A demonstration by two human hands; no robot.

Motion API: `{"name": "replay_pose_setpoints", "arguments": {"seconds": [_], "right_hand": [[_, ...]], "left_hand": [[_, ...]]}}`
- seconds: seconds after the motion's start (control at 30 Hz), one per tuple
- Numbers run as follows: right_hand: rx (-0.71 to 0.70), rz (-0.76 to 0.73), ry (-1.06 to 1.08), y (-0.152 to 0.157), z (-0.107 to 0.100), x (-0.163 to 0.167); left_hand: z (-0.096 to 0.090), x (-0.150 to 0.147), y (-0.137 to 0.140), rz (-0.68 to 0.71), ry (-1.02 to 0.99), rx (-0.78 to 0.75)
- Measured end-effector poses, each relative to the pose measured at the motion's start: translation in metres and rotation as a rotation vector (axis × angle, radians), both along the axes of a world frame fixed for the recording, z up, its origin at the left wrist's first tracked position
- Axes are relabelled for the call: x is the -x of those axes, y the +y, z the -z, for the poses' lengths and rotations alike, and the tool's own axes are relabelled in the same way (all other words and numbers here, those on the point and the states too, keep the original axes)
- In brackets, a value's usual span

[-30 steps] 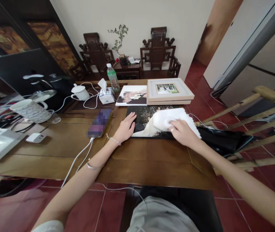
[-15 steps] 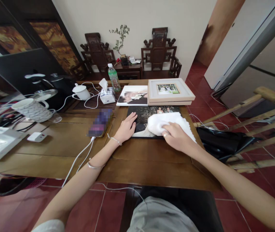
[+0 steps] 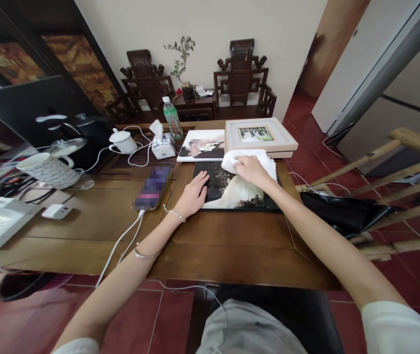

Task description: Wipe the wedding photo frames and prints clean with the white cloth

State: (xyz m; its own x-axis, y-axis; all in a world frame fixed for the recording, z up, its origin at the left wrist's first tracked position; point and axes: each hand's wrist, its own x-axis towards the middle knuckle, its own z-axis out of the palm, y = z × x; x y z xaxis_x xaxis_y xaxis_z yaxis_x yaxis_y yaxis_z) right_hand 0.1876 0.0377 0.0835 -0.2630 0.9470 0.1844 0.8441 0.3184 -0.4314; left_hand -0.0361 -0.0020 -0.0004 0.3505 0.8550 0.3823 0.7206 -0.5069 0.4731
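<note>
A dark photo panel (image 3: 217,183) with a pale dress in its picture lies flat on the wooden table. My left hand (image 3: 194,193) rests on its left edge, fingers stretched out and holding nothing. At the panel's far side, my right hand (image 3: 251,169) grips a bunched white cloth (image 3: 265,160) and presses it down. The cloth covers the upper part of the picture and reaches close to the stacked picture frames (image 3: 282,138). Left of these frames lies a white-edged photo panel (image 3: 199,153).
A phone (image 3: 153,187) on a white cable lies left of my left hand. Behind it stand a tissue box (image 3: 164,147), a green-labelled bottle (image 3: 173,120) and a lidded white cup (image 3: 123,141). Further left are a patterned mug (image 3: 47,169) and a power strip (image 3: 1,223). A bamboo chair (image 3: 394,152) stands right.
My right hand has moved the cloth away from me and a little left, from the panel's near right area to its far edge, uncovering the dress. My left hand has stayed put.
</note>
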Motion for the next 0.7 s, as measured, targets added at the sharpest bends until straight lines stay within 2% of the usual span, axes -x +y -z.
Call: {"name": "replay_pose_setpoints", "arguments": {"seconds": [0.1, 0.3, 0.4, 0.53, 0.7], "right_hand": [[0.008, -0.033, -0.031, -0.028, 0.003, -0.002], [0.031, -0.168, -0.036, -0.121, 0.011, -0.016], [0.079, -0.239, -0.01, -0.146, 0.008, -0.019], [0.088, -0.207, -0.017, -0.134, 0.003, -0.012], [0.089, -0.142, -0.05, -0.074, -0.001, 0.01]], "left_hand": [[0.0, 0.0, -0.001, -0.006, 0.002, 0.006], [-0.001, -0.002, -0.001, -0.015, 0.005, 0.004], [-0.001, -0.002, -0.001, -0.021, 0.002, 0.008], [0.0, -0.002, -0.001, -0.018, -0.002, 0.008], [0.002, 0.0, 0.0, -0.012, -0.001, -0.007]]}}
